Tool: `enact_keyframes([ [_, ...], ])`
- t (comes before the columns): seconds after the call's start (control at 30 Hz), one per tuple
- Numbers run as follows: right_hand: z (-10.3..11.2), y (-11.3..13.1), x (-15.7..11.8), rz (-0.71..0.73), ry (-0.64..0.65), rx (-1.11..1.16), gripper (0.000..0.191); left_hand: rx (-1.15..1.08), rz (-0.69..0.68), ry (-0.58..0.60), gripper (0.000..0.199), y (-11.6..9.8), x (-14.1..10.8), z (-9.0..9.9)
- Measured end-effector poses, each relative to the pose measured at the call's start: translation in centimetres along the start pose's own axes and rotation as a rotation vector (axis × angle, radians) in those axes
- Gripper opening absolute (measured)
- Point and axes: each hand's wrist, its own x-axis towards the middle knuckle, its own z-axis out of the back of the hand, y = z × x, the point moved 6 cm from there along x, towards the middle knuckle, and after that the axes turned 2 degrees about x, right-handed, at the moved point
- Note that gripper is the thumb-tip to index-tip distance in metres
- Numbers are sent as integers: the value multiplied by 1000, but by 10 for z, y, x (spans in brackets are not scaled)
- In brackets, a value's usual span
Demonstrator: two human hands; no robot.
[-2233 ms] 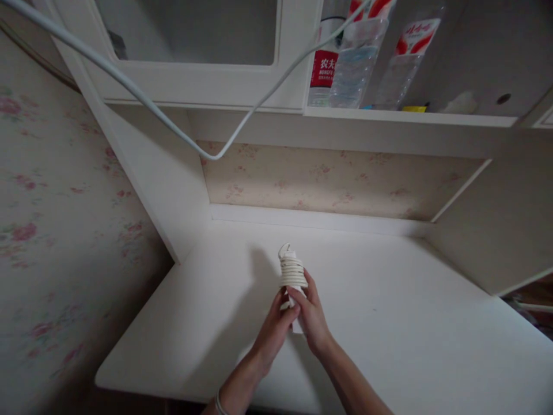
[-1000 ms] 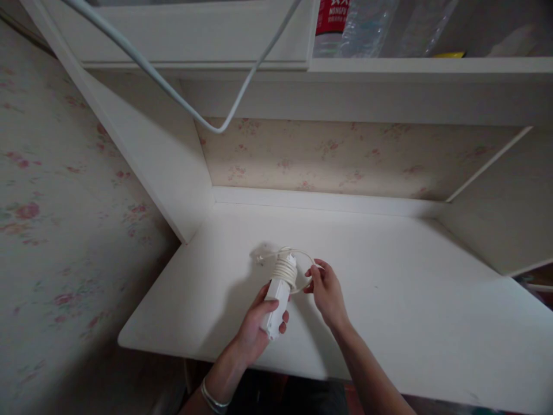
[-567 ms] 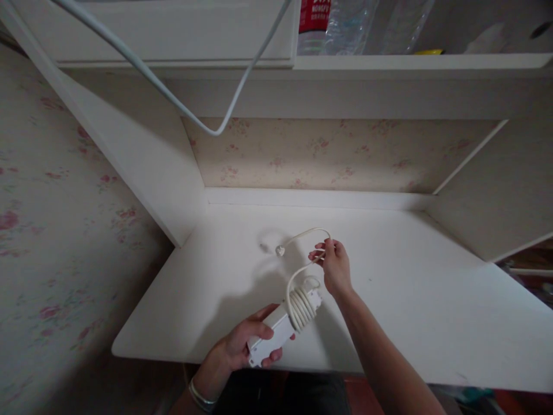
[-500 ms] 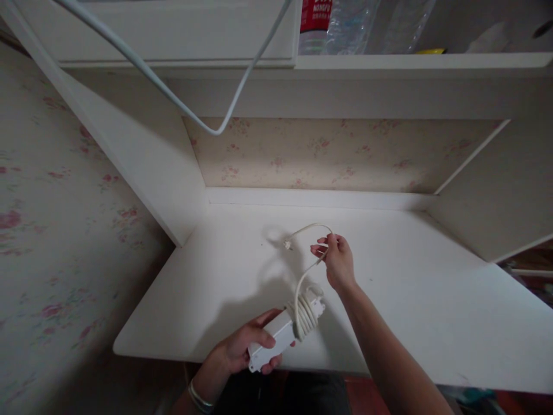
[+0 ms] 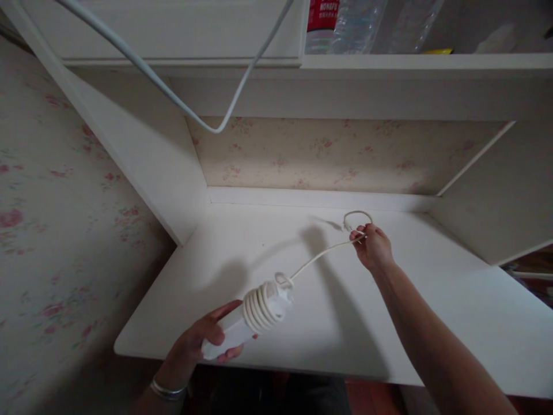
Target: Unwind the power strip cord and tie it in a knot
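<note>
My left hand (image 5: 207, 334) is wrapped round the near end of a white power strip (image 5: 233, 329), held tilted above the front part of the white desk. Several turns of its pale cord (image 5: 323, 252) are wound round the far end of the strip. From that end the loose cord runs up to the right, fairly straight, to my right hand (image 5: 375, 246), which pinches it between thumb and fingers. Beyond those fingers the cord curls in a small loop, and its plug end hangs beside the fingertips, partly hidden and blurred.
The white desk (image 5: 415, 300) stretches under both hands, with a side panel (image 5: 142, 138) at the left. A grey-white cable (image 5: 159, 86) hangs across the upper left. Plastic bottles (image 5: 322, 26) stand on the shelf (image 5: 410, 62) above.
My right hand has moved right and slightly away, drawing the cord out straighter. My left hand has shifted left with the power strip, and the plug has swung right.
</note>
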Motion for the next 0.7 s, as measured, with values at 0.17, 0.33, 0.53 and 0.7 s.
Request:
enact_keyframes([
  [0.17,32,19,27,45,-123,-55,3,414,214,-161,61,-9,-6,5],
  [0.33,78,37,46,108,-213,-113,5,395,28,-352,61,-34,-4,24],
  [0.53,132,34,67,92,-352,-399,12,252,-114,-186,59,-47,-16,46],
  [0.7,168,50,78,77,-408,-546,12,731,68,-151,59,-62,-33,65],
])
